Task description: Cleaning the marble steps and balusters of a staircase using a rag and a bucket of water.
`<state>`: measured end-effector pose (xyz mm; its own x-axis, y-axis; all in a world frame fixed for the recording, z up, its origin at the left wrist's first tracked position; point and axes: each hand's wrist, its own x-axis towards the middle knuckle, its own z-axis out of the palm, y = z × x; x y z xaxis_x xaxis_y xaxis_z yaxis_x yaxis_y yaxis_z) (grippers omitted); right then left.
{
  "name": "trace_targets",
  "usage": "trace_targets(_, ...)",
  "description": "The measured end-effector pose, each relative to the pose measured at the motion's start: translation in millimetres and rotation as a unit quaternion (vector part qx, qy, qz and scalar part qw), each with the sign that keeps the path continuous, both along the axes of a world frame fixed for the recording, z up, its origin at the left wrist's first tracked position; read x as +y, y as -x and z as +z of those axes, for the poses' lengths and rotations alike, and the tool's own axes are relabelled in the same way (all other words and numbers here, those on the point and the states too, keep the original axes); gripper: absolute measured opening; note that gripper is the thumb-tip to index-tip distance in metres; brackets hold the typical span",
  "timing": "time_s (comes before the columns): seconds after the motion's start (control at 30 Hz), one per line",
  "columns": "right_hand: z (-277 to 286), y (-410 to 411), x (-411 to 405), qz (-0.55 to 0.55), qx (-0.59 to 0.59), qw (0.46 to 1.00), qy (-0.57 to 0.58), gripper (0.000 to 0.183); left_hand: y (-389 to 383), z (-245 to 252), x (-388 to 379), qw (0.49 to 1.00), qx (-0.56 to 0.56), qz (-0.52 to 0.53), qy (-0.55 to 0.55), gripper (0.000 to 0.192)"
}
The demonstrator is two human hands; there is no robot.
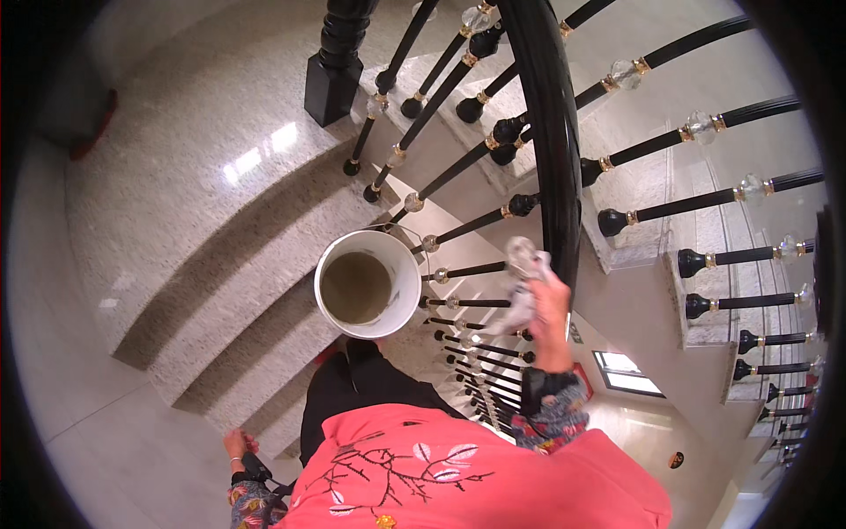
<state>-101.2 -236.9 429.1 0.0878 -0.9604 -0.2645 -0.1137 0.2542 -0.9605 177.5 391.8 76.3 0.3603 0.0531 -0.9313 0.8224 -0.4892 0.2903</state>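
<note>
My right hand (pixel 547 305), slightly blurred, grips a crumpled pale cloth (pixel 519 304) beside the glossy black handrail (pixel 558 165). Whether the cloth touches the rail I cannot tell. Below the rail run black balusters (pixel 462 159) with clear crystal beads and gold-coloured rings. A white bucket (pixel 410 291) of murky brownish water (pixel 355 287) stands in front of me near the balusters, its wire handle lying to one side. My left hand (pixel 239 444) hangs low at the left, its fingers curled, away from the bucket; what it may hold does not show.
Curved speckled stone steps (pixel 218 297) rise ahead and to the left towards a landing with a black newel post (pixel 332 86). A dark container with a red rim (pixel 99 129) is at the far left. Beyond the rail are more stairs, a deep stairwell and a window (pixel 628 373).
</note>
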Motion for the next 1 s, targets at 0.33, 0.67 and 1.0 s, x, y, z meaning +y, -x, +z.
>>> trace_targets(0.33,-115.3,-133.1,-177.9,-0.050,0.104,0.971,0.207,0.024,46.4,77.7,-118.8,0.990,-0.129,-0.040,0.043,0.019)
trace_targets(0.67,-160.7,-163.9,-284.4,0.128,0.324,0.779,0.521,0.034,117.2,61.2,-104.3,0.999,-0.024,-0.041,-0.001,0.019)
trace_targets(1.0,-136.9,-152.2,-241.9,0.132,0.433,0.633,0.628,0.028,109.1,51.0,-152.5,0.996,-0.063,-0.043,0.046,0.019)
